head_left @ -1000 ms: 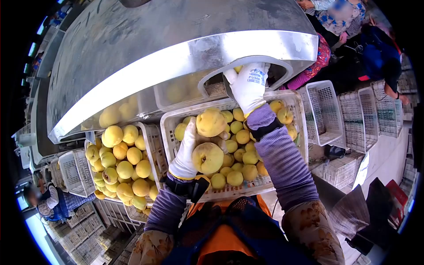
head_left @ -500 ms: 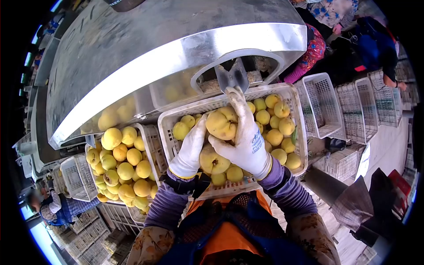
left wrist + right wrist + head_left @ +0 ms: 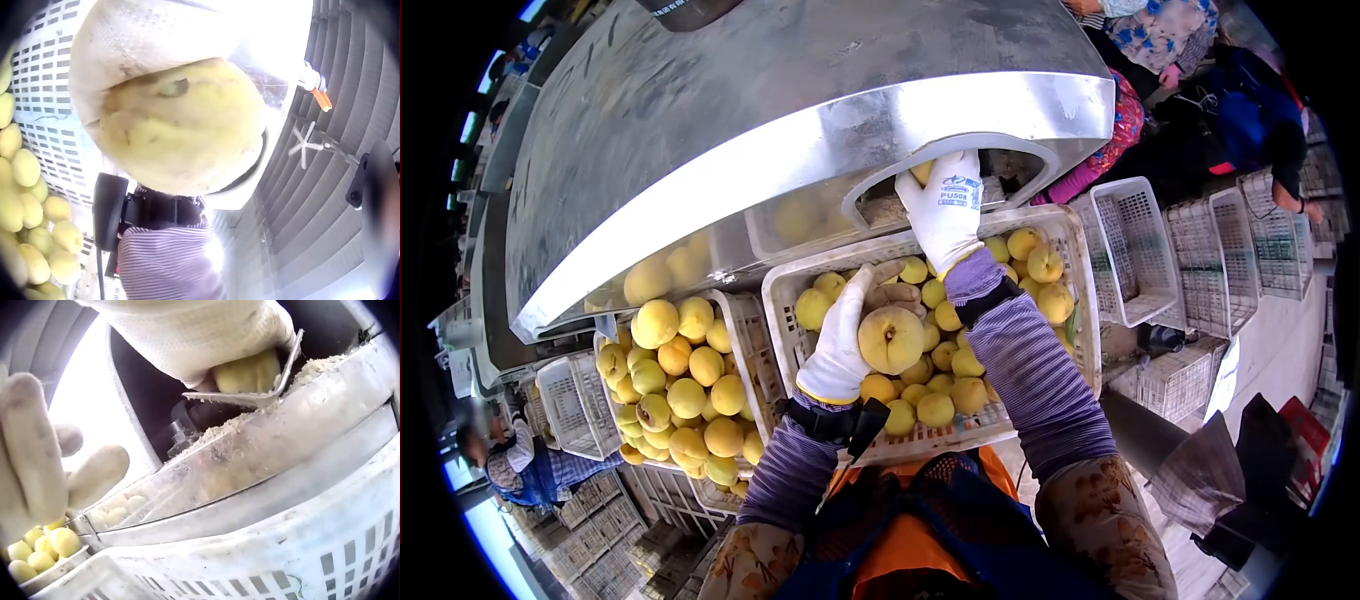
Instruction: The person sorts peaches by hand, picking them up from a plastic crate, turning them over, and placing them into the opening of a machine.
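Both hands wear white gloves. Over the near crate, my left hand (image 3: 837,345) grips a large yellow peach (image 3: 891,340); the same peach (image 3: 184,125) fills the middle of the left wrist view, dark stem hollow showing. My right hand (image 3: 945,210) reaches into the rounded opening of the metal machine (image 3: 820,120). There it holds another yellow peach (image 3: 249,374) against a bent, V-shaped metal plate (image 3: 240,399), its fingers covering the top of the fruit. Pale shavings lie along the ledge of the opening. Below both hands, the white plastic crate (image 3: 1090,350) contains many peaches.
Another crate (image 3: 750,340) heaped with peaches stands to the left, close beside the near one. Empty white crates (image 3: 1135,250) line the right side. People (image 3: 1250,120) work at the upper right, and a person (image 3: 520,460) is at the far left.
The left hand held two peaches at first. My right hand drew back from the opening, took one of them and returned to the opening with it. One peach stays in the left hand.
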`<action>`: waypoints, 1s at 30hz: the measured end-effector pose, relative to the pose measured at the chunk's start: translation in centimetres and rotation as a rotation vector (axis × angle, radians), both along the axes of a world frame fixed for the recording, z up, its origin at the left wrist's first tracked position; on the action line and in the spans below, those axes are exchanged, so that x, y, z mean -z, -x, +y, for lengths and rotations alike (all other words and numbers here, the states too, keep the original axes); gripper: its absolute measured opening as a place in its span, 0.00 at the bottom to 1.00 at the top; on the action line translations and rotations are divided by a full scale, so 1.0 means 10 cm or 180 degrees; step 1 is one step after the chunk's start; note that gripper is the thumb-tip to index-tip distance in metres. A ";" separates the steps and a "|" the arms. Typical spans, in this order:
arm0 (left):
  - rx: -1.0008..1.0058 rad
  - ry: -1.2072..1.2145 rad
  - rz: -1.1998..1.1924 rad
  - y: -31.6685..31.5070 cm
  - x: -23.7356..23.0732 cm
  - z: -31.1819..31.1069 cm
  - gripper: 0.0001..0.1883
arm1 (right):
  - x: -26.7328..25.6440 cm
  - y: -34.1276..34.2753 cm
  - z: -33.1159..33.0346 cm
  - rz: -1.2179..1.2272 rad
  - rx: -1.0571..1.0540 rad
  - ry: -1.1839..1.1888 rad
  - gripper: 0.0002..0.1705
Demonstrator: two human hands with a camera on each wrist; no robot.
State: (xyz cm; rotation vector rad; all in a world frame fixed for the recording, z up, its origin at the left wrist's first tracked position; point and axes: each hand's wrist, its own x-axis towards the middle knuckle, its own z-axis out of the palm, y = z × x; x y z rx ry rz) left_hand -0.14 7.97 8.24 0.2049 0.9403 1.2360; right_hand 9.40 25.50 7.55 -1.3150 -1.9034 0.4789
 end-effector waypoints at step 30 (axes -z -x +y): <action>0.1014 0.0804 0.6080 0.32 1.10 -0.67 0.44 | -0.42 -0.08 0.04 -0.0476 -0.0278 0.0218 0.23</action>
